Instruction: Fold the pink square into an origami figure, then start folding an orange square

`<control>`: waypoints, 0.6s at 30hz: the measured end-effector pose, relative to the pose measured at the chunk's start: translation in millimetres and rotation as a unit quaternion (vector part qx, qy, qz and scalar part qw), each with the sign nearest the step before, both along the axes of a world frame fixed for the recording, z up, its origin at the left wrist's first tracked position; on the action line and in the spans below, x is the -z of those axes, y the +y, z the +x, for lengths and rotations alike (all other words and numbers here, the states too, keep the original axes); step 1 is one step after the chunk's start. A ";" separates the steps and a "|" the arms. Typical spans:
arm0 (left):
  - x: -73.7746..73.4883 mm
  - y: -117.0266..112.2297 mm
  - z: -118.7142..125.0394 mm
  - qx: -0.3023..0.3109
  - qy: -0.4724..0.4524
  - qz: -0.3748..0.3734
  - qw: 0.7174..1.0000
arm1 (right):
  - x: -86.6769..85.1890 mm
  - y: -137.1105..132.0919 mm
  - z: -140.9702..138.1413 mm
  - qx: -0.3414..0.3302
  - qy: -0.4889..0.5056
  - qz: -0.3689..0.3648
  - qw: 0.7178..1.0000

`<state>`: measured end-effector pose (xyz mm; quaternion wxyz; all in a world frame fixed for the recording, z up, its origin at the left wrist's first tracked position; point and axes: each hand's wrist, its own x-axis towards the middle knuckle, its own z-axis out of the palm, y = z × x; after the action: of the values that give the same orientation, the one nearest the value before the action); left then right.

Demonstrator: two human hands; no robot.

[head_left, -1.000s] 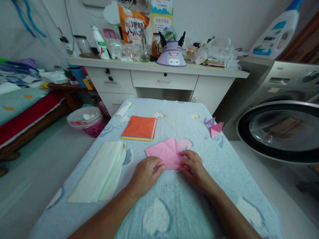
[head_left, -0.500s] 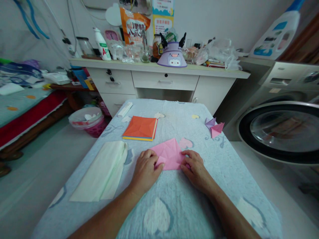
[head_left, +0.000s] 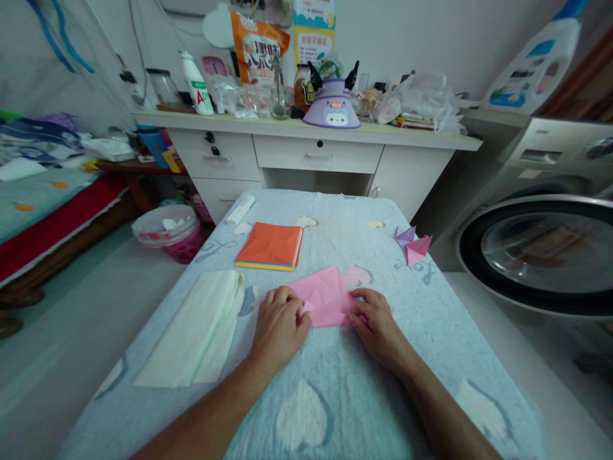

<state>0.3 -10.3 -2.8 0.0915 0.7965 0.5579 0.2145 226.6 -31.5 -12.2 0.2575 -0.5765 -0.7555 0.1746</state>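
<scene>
A creased sheet of pink origami paper (head_left: 328, 297) lies on the cloth-covered table between my hands. My left hand (head_left: 281, 322) is closed on the paper's left side, where a small folded flap shows by the thumb. At the right edge my right hand (head_left: 378, 319) pinches the paper between thumb and fingers. Beyond it to the left sits a stack of coloured paper (head_left: 271, 244) with an orange sheet on top. Farther right are a folded purple paper piece (head_left: 405, 235) and a folded pink paper piece (head_left: 418, 250).
A folded pale green cloth or paper (head_left: 196, 332) lies left of my left arm. Near the table's far left corner is a white box (head_left: 241, 210). A pink bin (head_left: 179, 246) stands on the floor at left, a washing machine (head_left: 550, 166) with its door open at right.
My left thumb and fingers have shifted slightly left, and the small flap beside the thumb looks smaller. My right hand has barely moved.
</scene>
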 end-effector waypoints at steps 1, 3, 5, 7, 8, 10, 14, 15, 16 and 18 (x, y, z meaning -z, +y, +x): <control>-0.2 0.0 0.1 0.000 0.001 -0.001 1.000 | 0.3 0.1 0.0 0.001 0.000 0.000 1.000; -0.5 0.2 0.2 0.000 0.004 -0.001 1.000 | 1.4 0.3 -0.1 0.002 -0.002 0.001 1.000; -0.7 0.4 0.4 -0.003 0.007 -0.002 1.000 | 2.5 0.6 -0.4 0.004 -0.003 0.007 1.000; -0.7 0.4 0.5 -0.006 0.009 0.000 1.000 | 3.0 0.9 -0.8 0.008 -0.002 0.011 1.000; -0.6 0.3 0.6 -0.008 0.010 0.001 1.000 | 2.9 1.0 -1.0 0.009 -0.002 0.012 1.000; -0.3 -0.2 1.0 -0.013 0.015 0.002 1.000 | 1.9 0.9 -1.4 0.012 0.000 0.011 1.000; 0.2 -1.0 1.8 -0.025 0.028 0.003 0.999 | 0.2 0.3 -1.4 0.007 0.000 0.012 1.000; 0.4 -1.0 2.0 -0.027 0.029 0.004 0.999 | 0.3 0.3 -1.2 0.006 -0.001 0.013 1.000; 0.5 -0.9 2.1 -0.028 0.029 0.004 0.999 | 0.6 0.3 -1.0 0.006 -0.002 0.014 1.000; 0.7 -0.7 2.3 -0.030 0.029 0.005 0.999 | 1.4 0.5 -0.7 0.007 -0.004 0.015 1.000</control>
<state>2.6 -11.0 -3.4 0.0655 0.7855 0.5830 0.1968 226.0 -31.0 -13.6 0.2645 -0.5784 -0.7552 0.1587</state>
